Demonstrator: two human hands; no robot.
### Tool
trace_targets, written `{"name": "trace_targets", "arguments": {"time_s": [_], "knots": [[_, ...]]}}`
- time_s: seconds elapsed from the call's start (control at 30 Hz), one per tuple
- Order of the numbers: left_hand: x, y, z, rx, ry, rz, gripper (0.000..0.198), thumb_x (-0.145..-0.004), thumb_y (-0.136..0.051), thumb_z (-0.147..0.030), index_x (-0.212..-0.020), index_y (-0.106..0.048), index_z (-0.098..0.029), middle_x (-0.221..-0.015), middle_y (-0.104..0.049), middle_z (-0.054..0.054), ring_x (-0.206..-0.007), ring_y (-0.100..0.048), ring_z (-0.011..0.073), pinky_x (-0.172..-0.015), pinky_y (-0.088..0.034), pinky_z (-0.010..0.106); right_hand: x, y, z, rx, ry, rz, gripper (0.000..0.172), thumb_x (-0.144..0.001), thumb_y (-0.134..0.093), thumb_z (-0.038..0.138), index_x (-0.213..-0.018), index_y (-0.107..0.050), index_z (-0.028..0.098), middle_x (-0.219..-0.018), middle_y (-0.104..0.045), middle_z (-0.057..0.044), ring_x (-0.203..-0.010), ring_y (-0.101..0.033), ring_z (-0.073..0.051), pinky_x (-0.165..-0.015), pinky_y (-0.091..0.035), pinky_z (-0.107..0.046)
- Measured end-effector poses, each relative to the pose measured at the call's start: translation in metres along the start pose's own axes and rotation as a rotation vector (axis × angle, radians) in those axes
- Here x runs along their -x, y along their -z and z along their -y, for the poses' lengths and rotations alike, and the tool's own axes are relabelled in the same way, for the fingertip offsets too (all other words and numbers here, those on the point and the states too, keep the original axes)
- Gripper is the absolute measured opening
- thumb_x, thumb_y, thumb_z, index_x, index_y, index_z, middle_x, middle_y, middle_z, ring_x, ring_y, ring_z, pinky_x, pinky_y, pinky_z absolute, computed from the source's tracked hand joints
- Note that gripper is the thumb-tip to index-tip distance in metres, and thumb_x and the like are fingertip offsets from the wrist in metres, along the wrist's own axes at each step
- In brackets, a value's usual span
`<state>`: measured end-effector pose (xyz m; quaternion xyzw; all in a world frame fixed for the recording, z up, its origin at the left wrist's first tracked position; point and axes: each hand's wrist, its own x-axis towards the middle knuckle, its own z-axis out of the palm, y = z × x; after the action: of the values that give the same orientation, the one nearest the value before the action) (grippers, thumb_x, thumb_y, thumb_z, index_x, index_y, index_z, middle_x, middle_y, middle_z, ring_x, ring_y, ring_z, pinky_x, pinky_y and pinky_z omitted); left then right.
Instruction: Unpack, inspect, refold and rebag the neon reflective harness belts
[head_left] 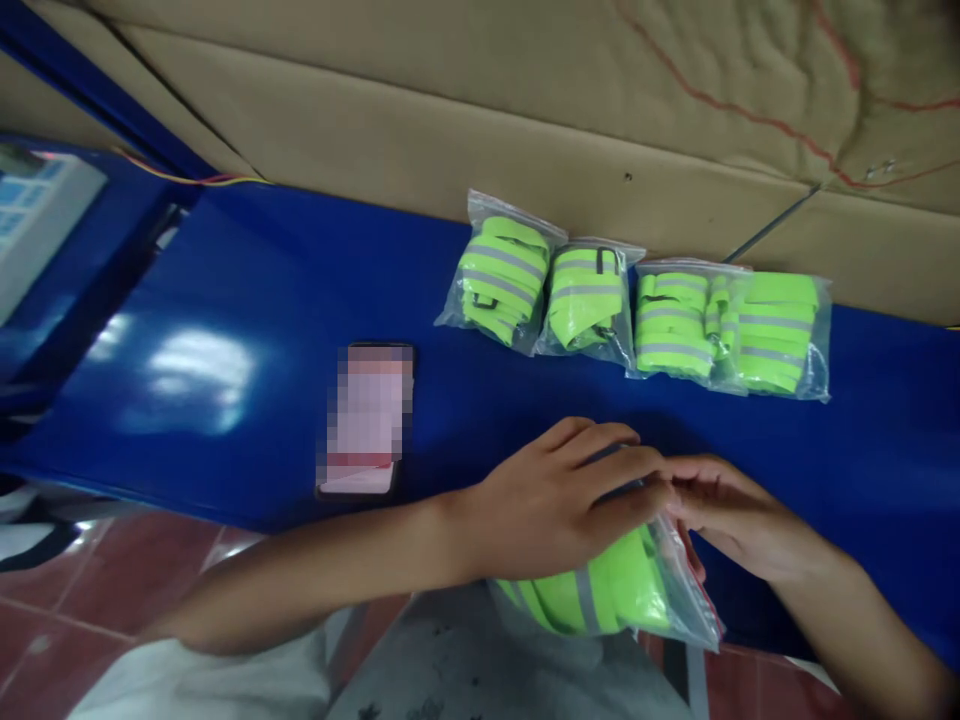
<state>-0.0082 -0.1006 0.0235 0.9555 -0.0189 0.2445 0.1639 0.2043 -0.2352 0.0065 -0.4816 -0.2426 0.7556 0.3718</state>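
Bagged straps (675, 325) lie on blue table (300, 270); phone (367, 420) too.

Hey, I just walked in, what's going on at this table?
A person is handling a clear plastic bag of neon-green banding with grey stripes, at the near edge of the blue table. The left hand lies across it; the right hand holds its red-lined side, and the fingers of both hands meet there. Beyond them stands a row of similar bags near the brown backing, and a phone lies to the left.
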Motion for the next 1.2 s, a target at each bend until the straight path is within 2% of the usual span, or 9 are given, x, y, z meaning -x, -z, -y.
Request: {"name": "trace_targets", "arguments": {"time_s": [0.23,0.5,0.7,0.8,0.87,0.93,1.0,1.1,1.2], "knots": [[0.001,0.004,0.002,-0.038,0.022,0.035,0.018,-0.105,-0.053,-0.017,-0.108,-0.071,-0.017,-0.124,-0.072,0.006,-0.117,-0.060,0.0198,-0.101,-0.045,0.039,-0.003,-0.007,-0.006,0.066,0.044,-0.042,0.035,-0.091,-0.075,0.051,-0.086,-0.068,0.017,-0.063,-0.066,-0.001,-0.048,-0.061,-0.013,-0.047,-0.052,-0.023],[0.010,0.000,-0.005,-0.047,-0.142,-0.035,0.017,-0.103,-0.057,-0.027,-0.103,-0.073,-0.025,-0.116,-0.074,0.000,-0.102,-0.060,0.0169,-0.082,-0.045,0.036,0.003,-0.027,0.001,0.804,0.393,-0.392,0.020,-0.089,-0.067,0.022,-0.072,-0.055,0.020,-0.060,-0.056,0.005,-0.053,-0.050,-0.008,-0.050,-0.042,-0.017],[0.007,0.004,-0.001,0.101,-0.036,-0.110,0.011,-0.100,-0.057,-0.021,-0.096,-0.067,-0.024,-0.114,-0.076,0.002,-0.099,-0.065,0.0173,-0.080,-0.047,0.035,0.005,-0.014,0.002,1.045,0.513,-0.573,0.013,-0.093,-0.064,0.018,-0.081,-0.063,0.022,-0.067,-0.066,0.004,-0.057,-0.062,-0.009,-0.056,-0.048,-0.018],[0.005,0.005,0.006,0.206,0.108,-0.080,0.013,-0.103,-0.051,-0.020,-0.107,-0.064,-0.022,-0.131,-0.071,0.007,-0.111,-0.066,0.0189,-0.089,-0.048,0.034,0.010,-0.008,0.004,1.101,0.567,-0.675,0.008,-0.095,-0.068,0.021,-0.087,-0.067,0.024,-0.076,-0.074,0.003,-0.063,-0.068,-0.011,-0.061,-0.051,-0.020],[0.005,0.003,0.008,0.279,0.244,0.003,0.035,-0.104,-0.056,-0.044,-0.130,-0.058,-0.021,-0.147,-0.061,0.016,-0.128,-0.062,0.0265,-0.098,-0.049,0.040,0.013,-0.005,0.004,1.097,0.565,-0.742,0.007,-0.096,-0.069,0.024,-0.089,-0.069,0.025,-0.077,-0.075,0.002,-0.063,-0.069,-0.012,-0.059,-0.052,-0.021],[0.006,0.001,0.005,0.331,0.344,0.142,0.085,-0.091,-0.061,-0.073,-0.154,-0.040,-0.020,-0.157,-0.049,0.022,-0.136,-0.056,0.0367,-0.105,-0.048,0.051,0.015,-0.003,0.004,1.081,0.557,-0.785,0.007,-0.097,-0.068,0.026,-0.090,-0.071,0.026,-0.077,-0.075,0.002,-0.063,-0.069,-0.013,-0.059,-0.052,-0.022],[0.009,-0.003,0.001,0.309,0.373,0.271,0.112,-0.080,-0.067,-0.080,-0.165,-0.021,-0.023,-0.161,-0.043,0.024,-0.136,-0.056,0.0421,-0.105,-0.048,0.057,0.016,-0.003,0.003,1.070,0.555,-0.801,0.006,-0.097,-0.068,0.026,-0.092,-0.072,0.027,-0.078,-0.075,0.002,-0.063,-0.068,-0.014,-0.059,-0.053,-0.023],[0.011,-0.007,-0.006,0.215,0.348,0.332,0.112,-0.083,-0.075,-0.067,-0.168,-0.012,-0.028,-0.161,-0.043,0.022,-0.132,-0.059,0.0408,-0.102,-0.050,0.056,0.018,-0.002,0.002,1.046,0.598,-0.803,0.008,-0.095,-0.072,0.023,-0.100,-0.072,0.029,-0.085,-0.075,0.001,-0.069,-0.068,-0.015,-0.065,-0.054,-0.025],[0.010,-0.008,-0.008,0.149,0.349,0.266,0.101,-0.090,-0.072,-0.056,-0.167,-0.015,-0.026,-0.156,-0.050,0.020,-0.128,-0.062,0.0367,-0.098,-0.054,0.050,0.022,0.003,0.006,1.006,0.685,-0.744,0.021,-0.090,-0.077,0.020,-0.108,-0.070,0.030,-0.091,-0.069,-0.001,-0.077,-0.066,-0.017,-0.071,-0.055,-0.029]]}}
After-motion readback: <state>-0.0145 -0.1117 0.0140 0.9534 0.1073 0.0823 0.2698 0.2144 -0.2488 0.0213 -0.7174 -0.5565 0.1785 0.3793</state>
